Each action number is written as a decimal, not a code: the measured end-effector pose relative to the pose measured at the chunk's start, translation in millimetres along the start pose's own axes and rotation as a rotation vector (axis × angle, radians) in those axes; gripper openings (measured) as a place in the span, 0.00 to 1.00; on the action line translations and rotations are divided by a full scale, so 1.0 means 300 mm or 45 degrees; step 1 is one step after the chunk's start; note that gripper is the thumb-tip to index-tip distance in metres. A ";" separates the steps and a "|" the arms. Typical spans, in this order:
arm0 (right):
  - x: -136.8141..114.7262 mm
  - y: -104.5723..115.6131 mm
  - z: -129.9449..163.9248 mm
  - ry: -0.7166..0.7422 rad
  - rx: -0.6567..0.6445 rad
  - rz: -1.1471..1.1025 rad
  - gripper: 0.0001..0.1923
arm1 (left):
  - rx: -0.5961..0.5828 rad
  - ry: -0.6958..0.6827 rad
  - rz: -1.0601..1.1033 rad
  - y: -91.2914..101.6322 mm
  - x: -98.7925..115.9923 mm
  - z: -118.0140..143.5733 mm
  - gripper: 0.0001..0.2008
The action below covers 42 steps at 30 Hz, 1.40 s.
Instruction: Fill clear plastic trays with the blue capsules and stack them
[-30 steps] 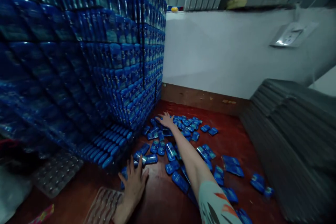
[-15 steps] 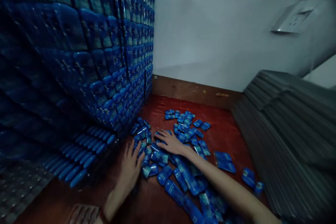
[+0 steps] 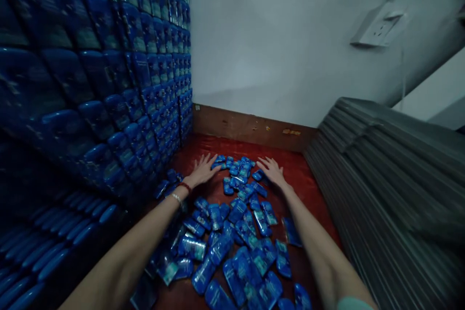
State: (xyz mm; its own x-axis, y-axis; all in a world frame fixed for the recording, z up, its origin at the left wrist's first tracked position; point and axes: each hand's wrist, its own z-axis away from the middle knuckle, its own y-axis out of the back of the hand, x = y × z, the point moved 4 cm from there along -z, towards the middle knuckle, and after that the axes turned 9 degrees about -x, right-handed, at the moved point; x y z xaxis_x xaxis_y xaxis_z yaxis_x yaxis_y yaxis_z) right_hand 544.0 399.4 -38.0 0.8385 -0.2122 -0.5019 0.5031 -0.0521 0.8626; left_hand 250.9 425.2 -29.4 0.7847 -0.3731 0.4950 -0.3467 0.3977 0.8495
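Observation:
Several small blue packets [image 3: 236, 232] lie scattered on a red floor [image 3: 308, 189]. My left hand [image 3: 202, 171] is stretched out flat at the far left edge of the heap, fingers spread, touching the packets there; a red band and a bead bracelet ring its wrist. My right hand [image 3: 271, 170] reaches to the far right edge of the heap, also flat with fingers apart. Both hands hold nothing. A small far cluster of packets [image 3: 238, 167] lies between the two hands.
A tall wall of stacked blue packets [image 3: 109, 72] rises on the left. Grey stacked sheets [image 3: 385, 184] slope along the right. A white wall [image 3: 272, 48] with a brown skirting [image 3: 250, 128] closes the far side; a socket [image 3: 378, 31] hangs on it.
Both arms have stretched further forward to the far end of the heap. The left hand left the near floor; the right hand moved rightward. The scattered packets now lie closer together.

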 end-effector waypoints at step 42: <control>-0.012 0.006 0.696 0.013 -0.077 0.143 0.26 | 0.041 0.365 -0.131 0.091 -0.121 0.367 0.31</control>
State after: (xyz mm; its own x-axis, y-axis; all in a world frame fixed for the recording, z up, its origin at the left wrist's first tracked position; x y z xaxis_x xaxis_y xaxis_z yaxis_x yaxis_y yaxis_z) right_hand 498.3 196.2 -21.4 0.8922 -0.2033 -0.4033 0.4174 0.0302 0.9082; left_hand 156.3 357.3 -4.0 0.9279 -0.1565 0.3384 -0.2706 0.3418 0.9000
